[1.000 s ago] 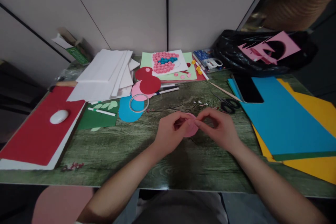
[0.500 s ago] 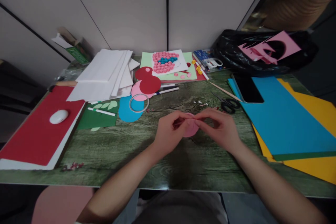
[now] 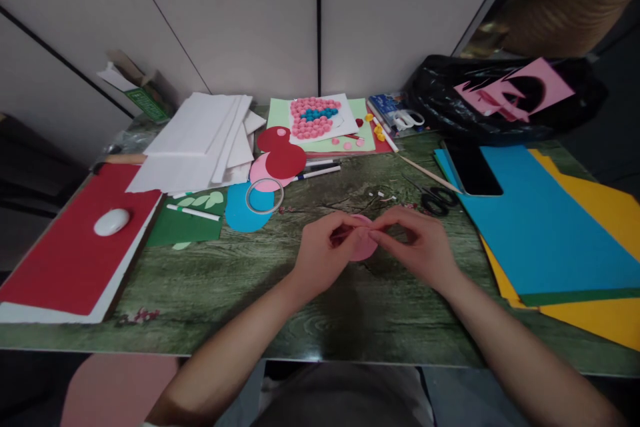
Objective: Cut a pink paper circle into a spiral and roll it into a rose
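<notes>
A pink paper circle is pinched between my two hands, a little above the green wood-grain table. My left hand grips its left side near the upper middle, thumb and fingers closed. From the right, my right hand pinches at almost the same spot, its fingertips touching those of the left. The fingers cover part of the circle's upper half, and I cannot make out whether anything small is between them. Black scissors lie just beyond my right hand, and a few white scraps are scattered beyond the circle.
Blue card with a phone lies right. Left are red card, white sheets and a tape ring. A picture of pink and blue paper rolls and a black bag stand at the back.
Almost nothing differs. Both hands keep the same pinch on the pink circle, with only a very slight shift at the fingertips.
</notes>
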A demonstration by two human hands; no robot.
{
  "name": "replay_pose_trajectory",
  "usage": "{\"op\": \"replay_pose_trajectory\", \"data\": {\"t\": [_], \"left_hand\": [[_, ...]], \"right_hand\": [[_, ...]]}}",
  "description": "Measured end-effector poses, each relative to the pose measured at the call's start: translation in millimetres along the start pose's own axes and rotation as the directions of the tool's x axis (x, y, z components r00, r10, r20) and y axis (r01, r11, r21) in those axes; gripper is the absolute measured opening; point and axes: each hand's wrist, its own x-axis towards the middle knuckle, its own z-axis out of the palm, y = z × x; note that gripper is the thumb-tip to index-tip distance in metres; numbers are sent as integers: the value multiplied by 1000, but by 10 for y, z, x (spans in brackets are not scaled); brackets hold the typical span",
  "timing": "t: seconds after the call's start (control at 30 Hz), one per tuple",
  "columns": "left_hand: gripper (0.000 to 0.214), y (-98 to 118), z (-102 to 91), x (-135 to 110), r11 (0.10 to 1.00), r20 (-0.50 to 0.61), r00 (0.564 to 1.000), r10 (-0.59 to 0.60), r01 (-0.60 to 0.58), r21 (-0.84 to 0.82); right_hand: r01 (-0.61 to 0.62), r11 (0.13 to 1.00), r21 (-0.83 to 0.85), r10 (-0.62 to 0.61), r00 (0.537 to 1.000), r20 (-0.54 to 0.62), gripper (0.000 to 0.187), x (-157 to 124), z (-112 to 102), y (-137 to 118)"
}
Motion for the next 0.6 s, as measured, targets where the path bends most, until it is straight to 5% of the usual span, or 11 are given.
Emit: {"op": "replay_pose_trajectory", "data": {"t": [0.6], "left_hand": [[10,-7,4,-8,999,20,999,31,-32,19]], "right_hand": [[-19,999,-30,20,998,53,3,8,-22,5]]}}
